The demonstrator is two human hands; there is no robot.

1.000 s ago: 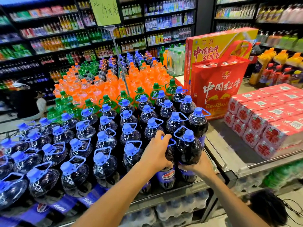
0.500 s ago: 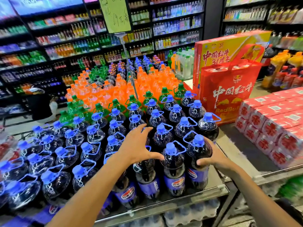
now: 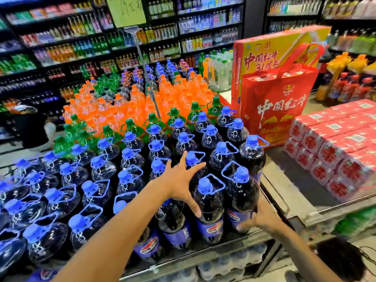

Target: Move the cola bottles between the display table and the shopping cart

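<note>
Rows of cola bottles (image 3: 207, 202) stand packed shoulder to shoulder on the metal surface (image 3: 205, 254), filling the lower left and centre of the frame: round-shouldered clear plastic, dark liquid inside, glossy with white glints, each topped by a ribbed blue cap and a thin blue carry loop. The front ones wear blue wrap labels with a red, white and blue roundel.

The left hand (image 3: 179, 185) is spread wide at centre frame, fingers splayed over the caps and shoulders of the front bottles, thumb tip on the belly of one; it clasps nothing. The right hand (image 3: 262, 217), lower right of centre, cups the side of the corner bottle (image 3: 241, 192) at the front right edge of the surface, fingers laid against its label; part of that hand is hidden behind the bottle.

Behind the cola stand green-capped bottles (image 3: 130, 129), then a block of orange bottles (image 3: 140, 102). To the right sits a red woven bag (image 3: 276, 106) with looped handles, a flat yellow and red carton (image 3: 270, 51) behind it, and shrink-wrapped red packs (image 3: 333, 151) stacked at the right edge. Shelves (image 3: 81, 43) of small drinks line the top of the frame, blurred.
</note>
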